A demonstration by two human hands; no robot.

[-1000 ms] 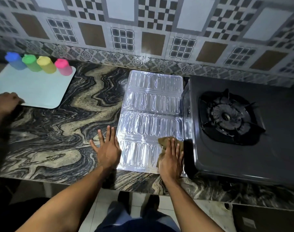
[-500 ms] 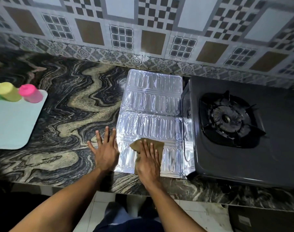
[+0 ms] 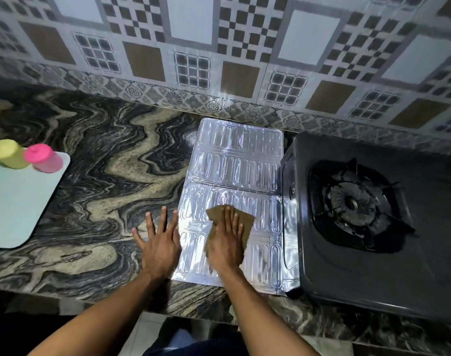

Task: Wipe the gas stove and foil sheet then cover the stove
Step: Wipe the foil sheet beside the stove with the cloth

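The right hand (image 3: 225, 244) lies flat, fingers straight, pressing a brown cloth (image 3: 246, 222) onto the near half of the foil sheet (image 3: 234, 163). The sheet lies on the marbled counter (image 3: 103, 201), right against the gas stove (image 3: 373, 273). The left hand (image 3: 159, 242) rests with its fingers spread at the foil's left edge.

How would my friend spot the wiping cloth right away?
Find the black gas stove. Beside it lies a shiny foil sheet; the cloth lies on it, under the right hand. It is the only dull brown thing on that silver.
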